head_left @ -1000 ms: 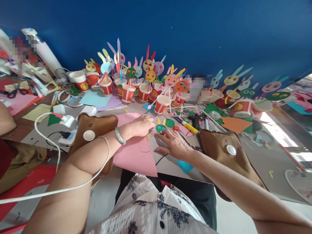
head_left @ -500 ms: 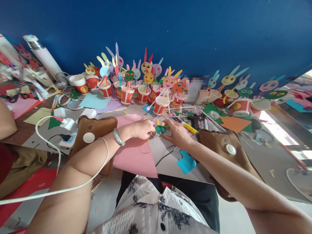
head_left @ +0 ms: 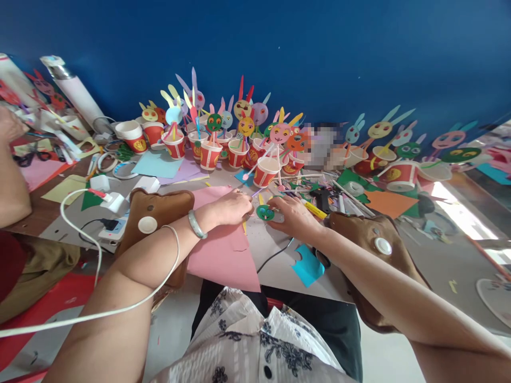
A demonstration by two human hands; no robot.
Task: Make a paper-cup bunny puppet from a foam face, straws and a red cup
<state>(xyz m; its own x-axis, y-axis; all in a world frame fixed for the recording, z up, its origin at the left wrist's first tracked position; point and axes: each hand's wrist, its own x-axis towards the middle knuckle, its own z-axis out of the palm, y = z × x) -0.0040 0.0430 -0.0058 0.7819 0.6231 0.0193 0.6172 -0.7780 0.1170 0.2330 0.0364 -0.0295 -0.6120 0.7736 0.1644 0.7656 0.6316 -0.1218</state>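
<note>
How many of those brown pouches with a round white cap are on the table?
2. One brown pouch lies at the left, beside the white power strip; the other pouch lies at the right. Both are partly hidden.

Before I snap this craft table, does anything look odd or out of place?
Yes: a white cable crosses over your left forearm, where it might snag. The bright-blue paper scrap near the table's front edge is notched, perhaps just an offcut.

Head-worn view looks forward and down over both forearms.
</note>
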